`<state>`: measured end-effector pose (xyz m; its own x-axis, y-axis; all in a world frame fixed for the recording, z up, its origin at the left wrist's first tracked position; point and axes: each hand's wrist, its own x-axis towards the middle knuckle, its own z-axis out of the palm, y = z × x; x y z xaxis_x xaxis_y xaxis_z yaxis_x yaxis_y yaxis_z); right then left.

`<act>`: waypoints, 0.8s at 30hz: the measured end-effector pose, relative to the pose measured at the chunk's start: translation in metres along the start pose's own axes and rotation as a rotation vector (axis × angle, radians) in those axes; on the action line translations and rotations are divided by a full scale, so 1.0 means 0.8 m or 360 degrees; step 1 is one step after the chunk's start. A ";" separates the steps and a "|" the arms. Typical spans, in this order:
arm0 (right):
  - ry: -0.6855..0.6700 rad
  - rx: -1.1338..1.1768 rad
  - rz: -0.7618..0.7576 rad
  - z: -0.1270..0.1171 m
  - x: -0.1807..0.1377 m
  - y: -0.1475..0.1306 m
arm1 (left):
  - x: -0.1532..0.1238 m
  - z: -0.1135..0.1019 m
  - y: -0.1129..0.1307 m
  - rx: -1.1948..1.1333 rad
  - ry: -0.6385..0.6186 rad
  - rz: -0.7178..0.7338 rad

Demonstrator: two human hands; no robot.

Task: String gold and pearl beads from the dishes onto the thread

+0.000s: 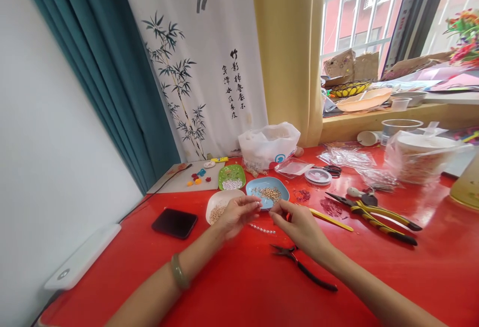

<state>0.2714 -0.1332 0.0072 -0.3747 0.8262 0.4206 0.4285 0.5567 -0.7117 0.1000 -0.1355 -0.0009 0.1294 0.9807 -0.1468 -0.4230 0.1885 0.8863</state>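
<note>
My left hand (237, 216) is closed in a pinch, with what looks like a small white bead at its fingertips. Just to its right, my right hand (299, 225) pinches thumb and forefinger together; anything between them is too small to make out. A short strand of pearl beads (264, 229) lies below the fingers, its left end hidden by my left hand. Behind the hands are a blue dish (286, 191) of gold beads, a cream dish (211, 201) of small gold beads and a green dish (223, 173) of pearly beads. Black-handled pliers (316, 274) rest below my right hand.
Yellow tweezers (331, 220) and large yellow-black pliers (374, 217) lie to the right. A phone (174, 223) is at the left. Farther back are a spool (318, 176), scissors (332, 170), a white plastic bag (267, 145) and a bagged tub (422, 157).
</note>
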 end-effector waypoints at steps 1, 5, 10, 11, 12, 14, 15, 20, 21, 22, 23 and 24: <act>0.0005 0.0003 -0.0008 0.000 0.000 0.000 | 0.000 0.000 0.000 -0.0001 -0.0004 0.0003; 0.0016 0.0009 -0.0023 -0.001 -0.001 -0.001 | 0.002 -0.002 -0.001 -0.0011 0.0012 0.0007; 0.0034 -0.0018 -0.0002 0.000 -0.001 -0.002 | 0.000 0.001 0.000 -0.0018 0.0032 -0.0011; 0.0039 -0.0019 -0.0004 0.000 -0.001 -0.001 | 0.000 0.002 0.000 -0.0016 0.0034 -0.0017; 0.0042 -0.0018 -0.0008 0.000 -0.001 -0.001 | -0.001 0.003 0.001 -0.0014 0.0036 -0.0018; 0.0044 -0.0012 -0.0017 0.001 -0.001 0.000 | -0.001 0.003 0.001 -0.0008 0.0043 -0.0015; 0.0042 -0.0011 -0.0019 0.001 -0.001 0.001 | 0.000 0.002 0.000 -0.0005 0.0044 -0.0011; 0.0022 -0.0020 -0.0008 0.001 -0.001 0.001 | 0.003 -0.003 -0.002 -0.0004 0.0038 0.0001; 0.0019 -0.0020 -0.0003 0.000 -0.001 0.001 | 0.003 -0.003 -0.002 -0.0004 0.0040 -0.0001; 0.0017 -0.0017 0.0000 0.000 -0.001 0.001 | 0.003 -0.003 -0.003 -0.0004 0.0044 -0.0005; 0.0017 -0.0017 0.0001 0.000 -0.001 0.000 | 0.002 -0.002 -0.002 -0.0001 0.0045 -0.0010; 0.0019 -0.0021 -0.0002 0.000 -0.001 0.000 | 0.002 -0.001 -0.002 0.0006 0.0043 -0.0012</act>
<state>0.2716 -0.1340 0.0069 -0.3657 0.8264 0.4282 0.4387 0.5588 -0.7038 0.1000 -0.1341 -0.0032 0.1083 0.9803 -0.1652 -0.4190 0.1957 0.8867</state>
